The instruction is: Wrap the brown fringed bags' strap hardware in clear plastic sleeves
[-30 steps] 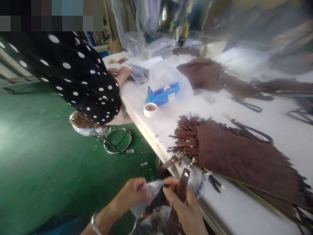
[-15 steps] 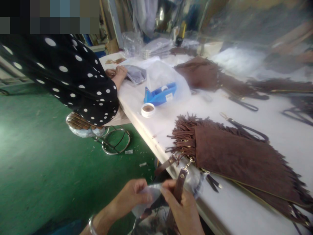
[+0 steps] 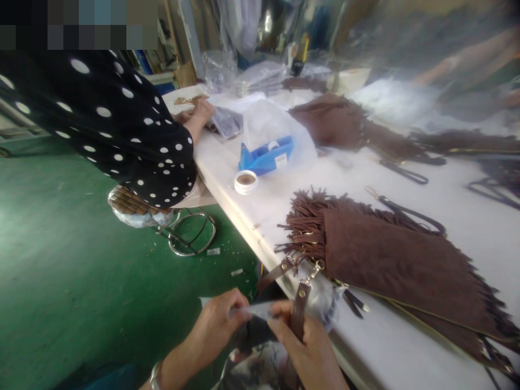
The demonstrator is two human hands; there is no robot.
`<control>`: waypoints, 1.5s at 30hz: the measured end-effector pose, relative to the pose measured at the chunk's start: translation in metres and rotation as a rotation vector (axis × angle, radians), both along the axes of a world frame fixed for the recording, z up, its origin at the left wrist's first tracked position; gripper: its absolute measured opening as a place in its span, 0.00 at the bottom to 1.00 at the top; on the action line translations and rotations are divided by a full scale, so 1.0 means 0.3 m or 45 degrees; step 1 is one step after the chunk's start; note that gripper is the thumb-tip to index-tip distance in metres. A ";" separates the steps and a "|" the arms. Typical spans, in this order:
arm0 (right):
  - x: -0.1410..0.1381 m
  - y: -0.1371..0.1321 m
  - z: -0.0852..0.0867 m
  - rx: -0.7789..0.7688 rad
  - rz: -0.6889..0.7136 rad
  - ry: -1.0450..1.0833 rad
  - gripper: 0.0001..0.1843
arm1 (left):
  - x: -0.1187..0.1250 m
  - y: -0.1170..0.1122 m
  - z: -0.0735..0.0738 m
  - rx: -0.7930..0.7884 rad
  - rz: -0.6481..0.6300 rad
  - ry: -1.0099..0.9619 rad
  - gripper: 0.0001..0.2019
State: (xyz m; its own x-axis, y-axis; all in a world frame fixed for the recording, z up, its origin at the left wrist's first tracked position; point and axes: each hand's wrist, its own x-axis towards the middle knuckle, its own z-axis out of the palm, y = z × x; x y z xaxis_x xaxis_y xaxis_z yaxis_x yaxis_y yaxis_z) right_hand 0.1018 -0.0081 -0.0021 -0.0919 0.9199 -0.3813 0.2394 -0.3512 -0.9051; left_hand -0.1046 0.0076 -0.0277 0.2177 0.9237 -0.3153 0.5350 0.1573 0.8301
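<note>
My left hand [image 3: 219,322] is closed, pinching one end of a thin whitish translucent sheet [image 3: 260,310], perhaps plastic or tissue. A corner of it sticks out behind the fingers on the left. The other end is pinched by my right hand [image 3: 311,344], so the sheet is stretched between the two. A dark brown leather strap [image 3: 300,310] runs down through my right hand. Its metal snap hook [image 3: 314,272] joins it to a brown fringed suede bag [image 3: 390,254] lying on the table. Another strap end [image 3: 276,273] hangs over the table edge.
On the white table [image 3: 276,208] are a blue tape dispenser [image 3: 266,155], a tape roll [image 3: 246,182], a clear plastic bag [image 3: 280,122] and more brown bags [image 3: 329,119]. A co-worker in a dotted garment [image 3: 122,130] sits at the left on a stool [image 3: 190,233], hands on a grey package.
My left hand has turned and shifted slightly left. The sheet, loosely bunched before, now spans tautly between my hands. The co-worker's hand has moved slightly up and right.
</note>
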 end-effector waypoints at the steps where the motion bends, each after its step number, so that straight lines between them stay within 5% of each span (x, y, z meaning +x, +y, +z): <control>1: -0.001 0.000 -0.003 -0.015 -0.015 0.006 0.13 | 0.001 0.000 -0.002 0.002 0.000 0.003 0.06; 9: -0.003 0.008 -0.001 -0.035 0.050 0.016 0.15 | 0.035 -0.009 0.009 0.026 -0.006 -0.019 0.06; 15: 0.011 0.010 0.001 -0.023 0.060 0.070 0.14 | 0.058 0.000 0.006 -0.532 -0.080 -0.862 0.27; 17: 0.014 0.011 0.003 -0.018 0.074 0.070 0.14 | 0.059 0.005 0.006 -0.672 -0.066 -0.957 0.28; 25: 0.018 0.011 0.024 -0.061 0.055 0.019 0.14 | 0.072 0.007 -0.025 -0.718 -0.010 -0.912 0.26; 33: 0.030 0.000 -0.003 -0.152 0.089 0.001 0.16 | 0.095 -0.013 -0.040 -0.531 0.107 -0.600 0.16; 40: 0.038 0.007 0.007 -0.213 0.108 -0.009 0.16 | 0.087 -0.007 -0.038 -0.324 0.062 -0.308 0.06; 45: 0.042 0.006 0.007 -0.197 0.103 0.031 0.17 | 0.082 -0.015 -0.047 -0.430 0.001 -0.342 0.10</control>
